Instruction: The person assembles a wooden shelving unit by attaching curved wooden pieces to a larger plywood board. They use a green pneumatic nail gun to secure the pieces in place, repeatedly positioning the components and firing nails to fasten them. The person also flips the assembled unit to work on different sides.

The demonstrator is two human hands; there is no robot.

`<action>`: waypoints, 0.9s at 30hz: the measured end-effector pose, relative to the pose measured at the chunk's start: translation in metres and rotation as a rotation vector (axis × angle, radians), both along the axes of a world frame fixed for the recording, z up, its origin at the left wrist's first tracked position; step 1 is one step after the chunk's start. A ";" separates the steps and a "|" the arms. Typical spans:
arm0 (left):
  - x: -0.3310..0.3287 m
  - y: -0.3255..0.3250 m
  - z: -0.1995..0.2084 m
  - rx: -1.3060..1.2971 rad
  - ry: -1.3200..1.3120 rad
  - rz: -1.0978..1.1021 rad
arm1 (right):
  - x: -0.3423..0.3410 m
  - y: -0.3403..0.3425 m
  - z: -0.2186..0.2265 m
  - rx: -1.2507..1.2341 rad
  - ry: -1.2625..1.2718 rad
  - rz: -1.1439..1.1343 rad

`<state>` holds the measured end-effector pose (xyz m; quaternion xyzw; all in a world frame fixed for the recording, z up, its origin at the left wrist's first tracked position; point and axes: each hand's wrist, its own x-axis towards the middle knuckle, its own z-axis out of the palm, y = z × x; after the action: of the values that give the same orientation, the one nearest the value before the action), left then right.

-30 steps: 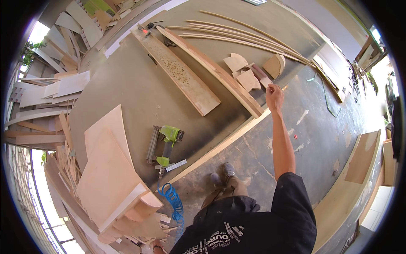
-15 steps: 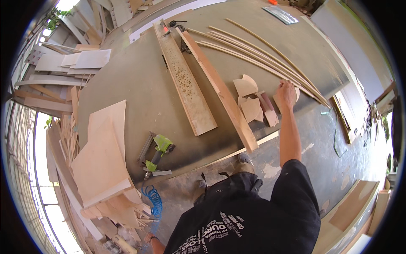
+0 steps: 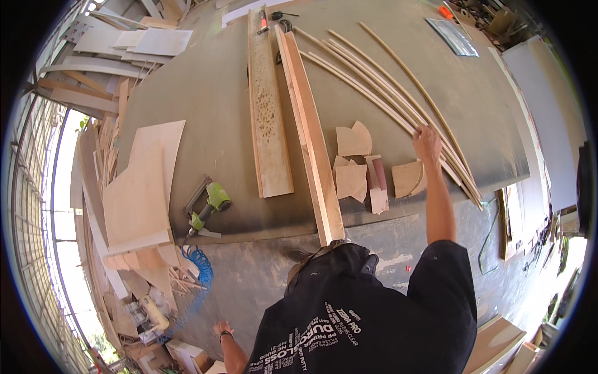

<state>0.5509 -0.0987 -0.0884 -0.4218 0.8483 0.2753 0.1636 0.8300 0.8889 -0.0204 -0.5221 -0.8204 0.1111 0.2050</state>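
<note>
At the right part of the worktable, my right hand is closed over one of several long thin wooden strips, fingers curled at its near half. Just left of that wrist lies a stack of curved-edge plywood pieces. More such plywood pieces are further left, beside a block with a dark reddish sanding face. My left hand hangs low at my left side above the floor, fingers loosely apart, with nothing visible in it.
A long timber beam reaches past the table's near edge toward me. Left of it lies a speckled board. A green nail gun trails a blue coiled hose. Plywood sheets overhang the left edge. A flat glassy panel lies far right.
My right hand has moved off the curved plywood pieces onto the wooden strips. My left hand shows more fully. The whole view has turned, so the table sits differently in it.
</note>
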 end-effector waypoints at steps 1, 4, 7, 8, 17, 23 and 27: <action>0.010 0.009 -0.004 0.045 0.025 0.025 | -0.014 -0.015 0.018 -0.073 0.128 0.040; 0.034 0.026 -0.014 0.092 -0.062 0.024 | -0.050 -0.049 0.011 -0.241 0.100 0.240; 0.044 0.033 -0.018 0.165 -0.161 -0.026 | -0.098 -0.083 0.002 -0.070 0.052 0.307; 0.046 0.039 -0.022 0.214 -0.183 -0.041 | -0.110 -0.089 0.002 0.001 0.041 0.326; 0.029 0.079 0.018 0.329 0.208 -0.259 | -0.126 -0.083 0.003 -0.131 0.339 0.371; 0.044 0.026 0.025 0.290 0.283 -0.109 | -0.147 -0.187 0.099 -0.122 0.611 0.500; 0.017 -0.011 0.022 0.263 0.360 -0.118 | -0.195 -0.288 0.125 0.020 0.643 0.804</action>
<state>0.5682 -0.1096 -0.0665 -0.2904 0.8438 0.4443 0.0789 0.6351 0.6013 0.1044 -0.1029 -0.8527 0.3284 0.3930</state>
